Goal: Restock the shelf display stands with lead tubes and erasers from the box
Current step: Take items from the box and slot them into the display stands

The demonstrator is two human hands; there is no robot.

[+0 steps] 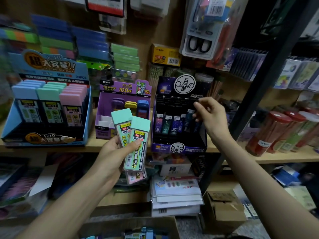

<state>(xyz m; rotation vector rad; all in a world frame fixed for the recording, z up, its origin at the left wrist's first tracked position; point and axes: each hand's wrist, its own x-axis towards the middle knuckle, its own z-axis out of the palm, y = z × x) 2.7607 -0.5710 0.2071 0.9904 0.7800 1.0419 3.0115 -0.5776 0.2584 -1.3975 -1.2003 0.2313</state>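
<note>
Shelf view, seen from the aisle. The person's left hand (pixel 115 152) is gripping a fan of clear rectangular lead tubes with mint-green caps (pixel 136 144), thumb lying across the front one; a pink-labelled tube (pixel 136 177) is showing beneath them. The bundle is hanging in the air in front of the purple cardboard display stand (pixel 124 88), not touching it.

The right hand (pixel 212 116) is reaching into the back rows of the dark star-printed display stand (pixel 179 147), thumb and forefinger drawn together in a pinch. Dark on dark, I cannot tell whether a tube is sitting between them. A dark teal tube (pixel 189 119) is leaning just beside the lower fingers.

To the left, the blue cardboard display stand (pixel 51 138) is holding rows of blue-, mint- and pink-capped tubes. All three stands are sitting side by side on the pale wooden shelf (pixel 269 157).

Below, the brown cardboard box (pixel 120 223) is lying open, with more capped tubes (pixel 143 235) showing inside.
</note>
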